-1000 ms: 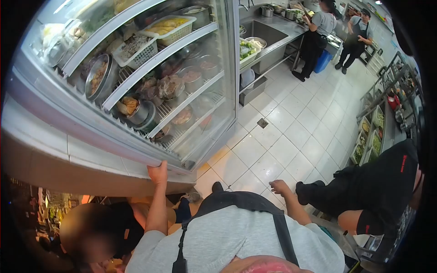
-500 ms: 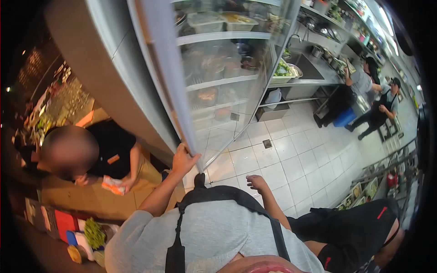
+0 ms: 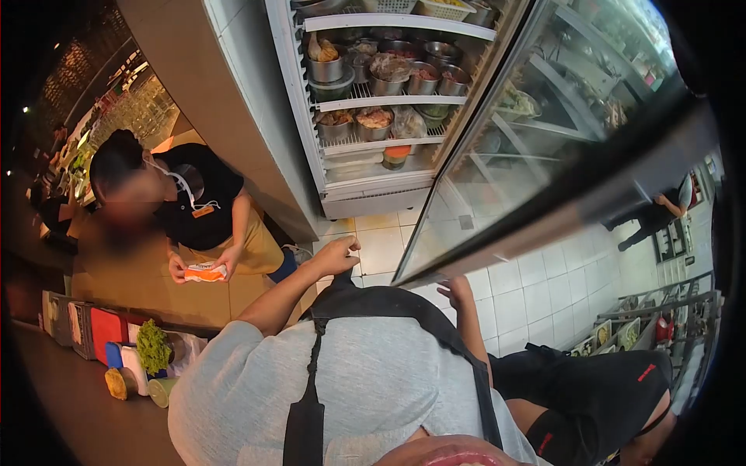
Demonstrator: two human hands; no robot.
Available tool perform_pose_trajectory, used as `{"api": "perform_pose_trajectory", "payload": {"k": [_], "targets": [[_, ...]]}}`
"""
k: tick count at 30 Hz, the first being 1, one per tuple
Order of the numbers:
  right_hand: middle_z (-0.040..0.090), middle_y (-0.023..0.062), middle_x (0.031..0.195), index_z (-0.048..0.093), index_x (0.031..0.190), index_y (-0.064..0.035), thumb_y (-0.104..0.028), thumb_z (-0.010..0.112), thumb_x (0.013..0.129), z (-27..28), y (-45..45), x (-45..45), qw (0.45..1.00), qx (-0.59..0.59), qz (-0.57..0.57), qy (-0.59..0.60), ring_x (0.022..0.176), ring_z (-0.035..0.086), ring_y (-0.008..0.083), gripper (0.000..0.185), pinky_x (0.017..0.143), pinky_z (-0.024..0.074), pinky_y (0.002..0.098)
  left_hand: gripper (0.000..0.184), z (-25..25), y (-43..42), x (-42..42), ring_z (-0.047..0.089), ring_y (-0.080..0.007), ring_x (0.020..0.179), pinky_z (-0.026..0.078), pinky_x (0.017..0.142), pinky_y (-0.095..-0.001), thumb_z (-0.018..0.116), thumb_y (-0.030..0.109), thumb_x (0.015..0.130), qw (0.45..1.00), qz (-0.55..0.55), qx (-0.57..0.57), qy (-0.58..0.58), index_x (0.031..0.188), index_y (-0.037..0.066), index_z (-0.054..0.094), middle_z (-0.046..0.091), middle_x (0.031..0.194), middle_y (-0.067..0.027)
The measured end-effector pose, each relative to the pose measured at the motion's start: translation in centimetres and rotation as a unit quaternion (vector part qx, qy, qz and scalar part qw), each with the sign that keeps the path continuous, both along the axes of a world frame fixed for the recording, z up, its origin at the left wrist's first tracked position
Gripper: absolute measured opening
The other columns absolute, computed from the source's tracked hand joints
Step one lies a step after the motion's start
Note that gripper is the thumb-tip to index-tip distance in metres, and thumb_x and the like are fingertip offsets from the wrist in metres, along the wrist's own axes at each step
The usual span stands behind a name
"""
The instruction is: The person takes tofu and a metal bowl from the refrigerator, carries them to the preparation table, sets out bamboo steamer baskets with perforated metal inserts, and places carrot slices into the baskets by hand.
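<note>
1. Left hand (image 3: 336,256): fingers half-curled, partly open, in air before the fridge.
2. Right hand (image 3: 458,291): fingers loosely open, just beside the door's lower edge; can't tell if touching.
3. One glass door (image 3: 536,147), swung open, right of one fridge (image 3: 377,203); at least three shelves (image 3: 392,102), many metal pots, one orange-lidded jar (image 3: 396,159) low down.
4. Left: one person (image 3: 214,175), two hands on one orange-white packet (image 3: 203,272).
5. Table (image 3: 93,404), near left: one leafy bunch (image 3: 154,348), one red box (image 3: 109,334).
</note>
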State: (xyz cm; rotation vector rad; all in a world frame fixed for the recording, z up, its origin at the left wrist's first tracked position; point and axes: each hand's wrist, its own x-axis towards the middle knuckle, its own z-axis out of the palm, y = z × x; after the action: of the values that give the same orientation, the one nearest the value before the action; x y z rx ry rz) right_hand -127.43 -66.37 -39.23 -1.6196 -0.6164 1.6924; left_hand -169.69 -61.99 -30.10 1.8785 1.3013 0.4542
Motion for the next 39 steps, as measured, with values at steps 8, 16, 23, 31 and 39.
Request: {"api": "perform_pose_trajectory", "payload": {"k": [8,16,23,31,39], "targets": [[0.057,0.0129,0.149,0.044,0.158,-0.0079,-0.040,0.054,0.108,-3.8,-1.5,9.7,0.998,-0.024,-0.033,0.057,0.129,0.057,0.0274,0.060,0.093,0.0514,0.0373,0.037,-2.5,2.4,-1.3,0.072,-0.0303,0.097,0.057,0.087,-0.0402,0.076,0.025,0.085,0.996,-0.056,-0.064,0.024,0.112,0.000,0.071,0.074,0.104,-0.0172],[0.066,0.0209,0.133,0.057,0.140,0.0058,-0.043,0.062,0.104,-3.3,-3.2,17.3,0.972,0.077,-0.170,0.141,0.122,0.063,0.0294,0.061,0.102,0.0515,0.0394,0.023,-12.3,15.7,-4.2,0.072,-0.0222,0.088,0.056,0.081,-0.0375,0.075,0.027,0.091,0.987,0.042,-0.146,-0.055,0.101,0.006,0.076,0.076,0.092,-0.0106],[0.060,0.0214,0.129,0.048,0.145,0.0066,-0.042,0.066,0.101,-0.2,-3.8,16.0,0.865,-0.048,-0.485,0.119,0.120,0.061,0.0343,0.069,0.104,0.0519,0.0514,0.027,-24.2,27.7,-5.0,0.069,-0.0192,0.082,0.053,0.072,-0.0369,0.075,0.034,0.092,0.916,0.231,-0.299,-0.132,0.104,0.011,0.075,0.074,0.091,-0.0039],[0.068,0.0176,0.117,0.053,0.140,-0.0067,-0.043,0.060,0.103,-2.4,-3.2,16.9,0.825,-0.107,-0.550,0.070,0.109,0.068,0.0359,0.052,0.097,0.0556,0.0503,0.040,-27.1,39.2,-4.9,0.067,-0.0251,0.110,0.052,0.092,-0.0400,0.066,0.034,0.100,0.739,0.420,-0.441,-0.290,0.133,0.012,0.061,0.065,0.126,-0.0048],[0.073,0.0168,0.122,0.068,0.125,-0.0052,-0.045,0.060,0.101,-8.1,-3.1,17.9,0.868,-0.095,-0.415,0.256,0.111,0.070,0.0345,0.047,0.099,0.0534,0.0515,0.040,-31.0,44.6,-2.7,0.067,-0.0322,0.114,0.049,0.099,-0.0480,0.055,0.036,0.108,0.690,0.521,-0.314,-0.392,0.141,0.013,0.051,0.061,0.134,-0.0071]]}}
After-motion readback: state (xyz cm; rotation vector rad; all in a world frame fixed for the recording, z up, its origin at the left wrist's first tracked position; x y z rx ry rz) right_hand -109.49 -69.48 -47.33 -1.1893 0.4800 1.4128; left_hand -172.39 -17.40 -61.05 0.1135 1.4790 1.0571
